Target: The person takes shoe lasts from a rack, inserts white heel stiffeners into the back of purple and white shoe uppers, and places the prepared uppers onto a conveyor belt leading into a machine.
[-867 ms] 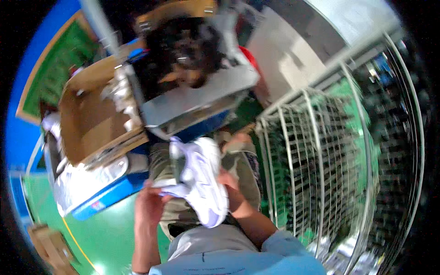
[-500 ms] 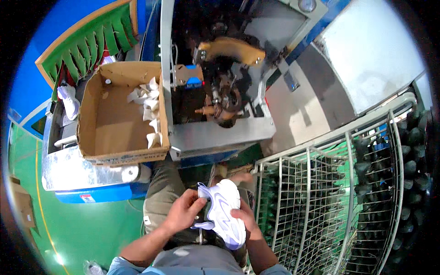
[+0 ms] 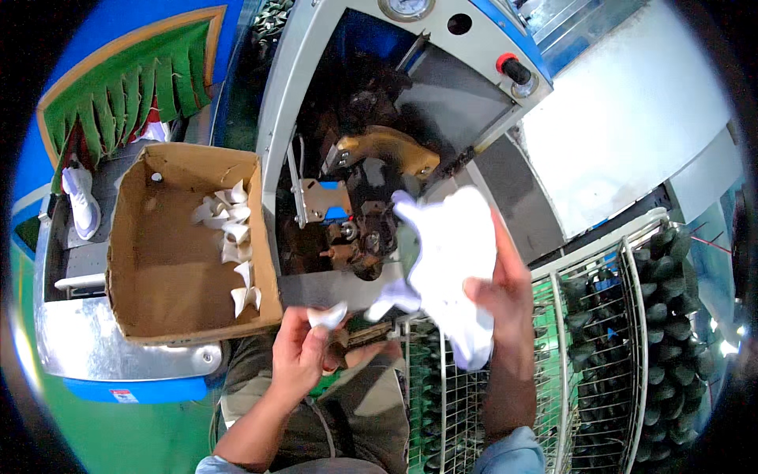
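My left hand (image 3: 298, 355) pinches a small white curved piece (image 3: 328, 317) between thumb and fingers, just right of the cardboard box's near corner. My right hand (image 3: 509, 296) grips a white shoe upper (image 3: 454, 265) with lavender edges, thumb on its face and fingers behind its right side. The upper is raised before the machine (image 3: 316, 284), its two lavender-edged flaps spread toward the left. Glare and motion blur wash out its surface. In the open cardboard box (image 3: 170, 268) lie several similar white curved pieces (image 3: 229, 217), mostly along the right side.
The machine has a curved tan pad (image 3: 387, 146), a gauge (image 3: 407, 6) and a red-and-black knob (image 3: 515, 69). At left, a white shoe (image 3: 80, 197) lies before a green strip curtain (image 3: 134, 103). A wire rack (image 3: 505, 379) with dark rounded forms stands at right.
The shoe upper has risen from my lap toward the machine in my right hand. My left hand has let go of it and now holds a white curved piece. The view has shifted.
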{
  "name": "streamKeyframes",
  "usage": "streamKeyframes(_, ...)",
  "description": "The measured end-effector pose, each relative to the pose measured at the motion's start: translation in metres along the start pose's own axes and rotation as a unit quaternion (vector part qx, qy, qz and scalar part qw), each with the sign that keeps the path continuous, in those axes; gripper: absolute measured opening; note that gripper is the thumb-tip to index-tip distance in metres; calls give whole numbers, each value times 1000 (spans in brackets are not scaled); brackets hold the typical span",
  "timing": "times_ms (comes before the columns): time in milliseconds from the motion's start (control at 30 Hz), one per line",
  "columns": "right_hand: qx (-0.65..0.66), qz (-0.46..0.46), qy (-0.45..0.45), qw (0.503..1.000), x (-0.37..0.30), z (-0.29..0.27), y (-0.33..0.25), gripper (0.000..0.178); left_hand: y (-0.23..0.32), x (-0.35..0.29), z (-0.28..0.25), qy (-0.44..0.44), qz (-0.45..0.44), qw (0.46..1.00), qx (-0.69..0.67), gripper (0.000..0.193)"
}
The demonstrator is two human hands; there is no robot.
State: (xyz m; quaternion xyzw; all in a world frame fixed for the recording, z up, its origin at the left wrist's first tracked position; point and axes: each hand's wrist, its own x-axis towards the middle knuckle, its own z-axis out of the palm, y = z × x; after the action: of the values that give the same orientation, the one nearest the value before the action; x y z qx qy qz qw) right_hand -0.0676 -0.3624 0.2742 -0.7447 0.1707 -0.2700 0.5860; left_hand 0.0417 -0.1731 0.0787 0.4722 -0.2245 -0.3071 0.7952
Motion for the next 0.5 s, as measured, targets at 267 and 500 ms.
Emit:
streamKeyframes(267,-351,32,-14,936,105,11,-13,85,-8,-43,-2,-110,-224,954,167,19)
streamKeyframes(500,-534,115,-59,836,146,40,-12,83,8,-55,-21,-125,-202,950,202,35)
